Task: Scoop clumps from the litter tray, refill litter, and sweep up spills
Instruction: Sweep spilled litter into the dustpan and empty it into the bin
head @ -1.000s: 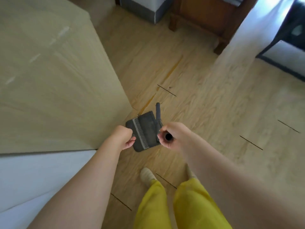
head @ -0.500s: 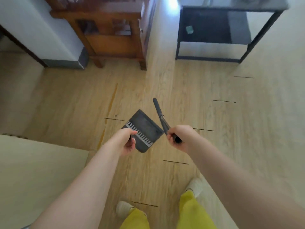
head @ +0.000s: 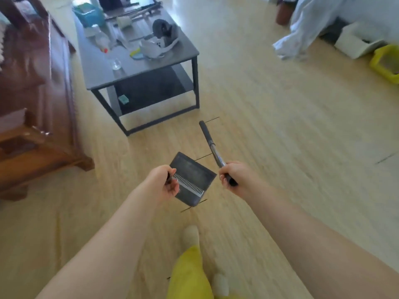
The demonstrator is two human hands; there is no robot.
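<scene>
My left hand (head: 165, 183) grips the handle of a dark dustpan (head: 194, 175) with a pale comb strip along its edge, held above the wooden floor at the centre of the view. My right hand (head: 234, 175) is closed around a dark broom handle (head: 210, 143) that points up and away from me; the brush end is hidden. A yellow litter tray (head: 383, 63) with grey litter sits on the floor at the far right edge, well away from both hands.
A grey coffee table (head: 138, 67) cluttered with several items stands ahead on the left. A wooden sofa frame (head: 43, 126) runs along the left. A white box (head: 356, 43) and white cloth (head: 302, 29) lie at the far right. Open floor stretches between.
The view has swung right from the pale cabinet to the room. The coffee table and yellow tray have come into sight. Both hands keep their grips while walking.
</scene>
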